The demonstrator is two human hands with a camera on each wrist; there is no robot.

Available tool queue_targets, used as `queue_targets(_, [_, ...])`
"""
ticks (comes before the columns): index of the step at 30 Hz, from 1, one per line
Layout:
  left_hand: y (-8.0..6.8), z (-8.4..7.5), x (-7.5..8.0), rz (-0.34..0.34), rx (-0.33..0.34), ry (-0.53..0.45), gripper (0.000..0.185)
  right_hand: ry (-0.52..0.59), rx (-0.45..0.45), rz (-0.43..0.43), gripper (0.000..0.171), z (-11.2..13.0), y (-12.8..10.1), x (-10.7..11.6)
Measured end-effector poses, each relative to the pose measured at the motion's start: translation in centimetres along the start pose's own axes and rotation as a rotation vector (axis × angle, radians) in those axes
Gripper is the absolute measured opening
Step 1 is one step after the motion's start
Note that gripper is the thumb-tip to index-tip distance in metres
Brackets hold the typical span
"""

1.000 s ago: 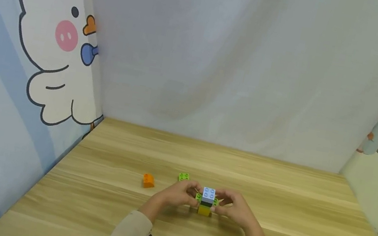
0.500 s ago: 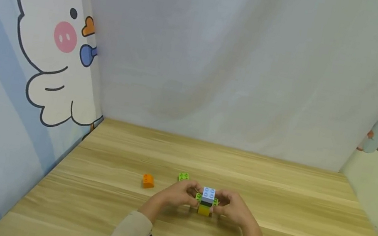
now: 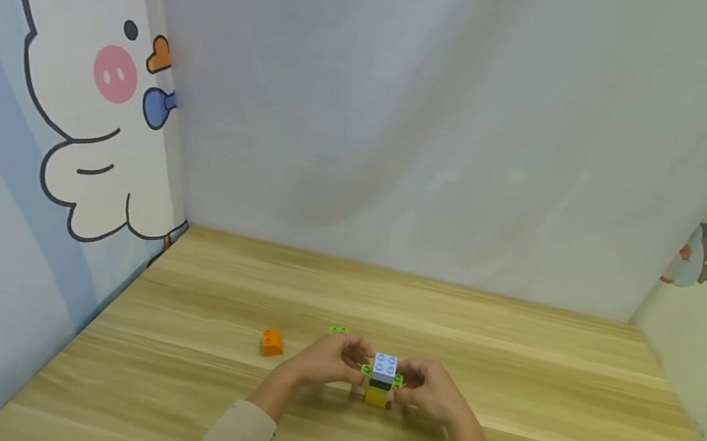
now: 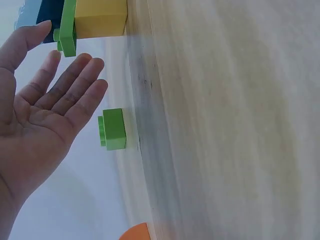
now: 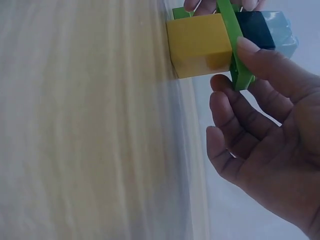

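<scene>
A small brick stack stands on the wooden table: light blue on top, a dark brick, a thin green plate, yellow at the base. My left hand is beside its left face, and in the left wrist view that hand is flat with straight fingers and its thumb close to the green plate. My right hand is at the right face; its thumb lies on the green plate above the yellow brick, the other fingers loosely bent.
A loose green brick lies just behind the left hand, barely showing in the head view. An orange brick sits further left. Cloth walls close the table at back and sides.
Both hands stay at the stack. The left hand has shifted slightly back and now covers most of the loose green brick. The head view has tilted a little.
</scene>
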State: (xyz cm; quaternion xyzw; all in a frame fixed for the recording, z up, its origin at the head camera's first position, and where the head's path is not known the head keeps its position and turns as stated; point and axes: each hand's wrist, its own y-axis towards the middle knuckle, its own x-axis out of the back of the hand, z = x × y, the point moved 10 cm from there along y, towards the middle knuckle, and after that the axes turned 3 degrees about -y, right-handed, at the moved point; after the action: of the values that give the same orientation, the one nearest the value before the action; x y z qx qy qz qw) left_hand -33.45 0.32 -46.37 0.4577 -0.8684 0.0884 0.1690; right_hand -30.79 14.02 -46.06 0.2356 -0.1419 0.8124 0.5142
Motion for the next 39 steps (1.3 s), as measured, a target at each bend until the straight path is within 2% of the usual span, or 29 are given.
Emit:
queue_targets(8, [-0.4,-0.3,0.0,-0.01,-0.011,0.006,0.034,0.004,0.031,-0.001,0.037,0.1,0.1,0.1])
queue_targets(13, [-0.7,0.1,0.4,-0.058,-0.003,0.011,0.034,0.008,0.031,-0.001,0.037,0.0,0.0,0.0])
queue_targets(24, [-1.5,0.6,2.2,-0.153,0.002,0.023,0.04,0.01,0.016,0.003,0.037,0.1,0.0,-0.1])
queue_targets(34, [-1.6,0.9,4.3,-0.239,-0.019,0.059,0.041,0.001,-0.002,-0.006,0.038,-0.2,0.1,0.0])
queue_targets(39, [-1.5,1.5,5.2,-0.287,-0.004,0.067,0.042,-0.015,-0.008,-0.014,0.038,-0.3,0.0,0.1])
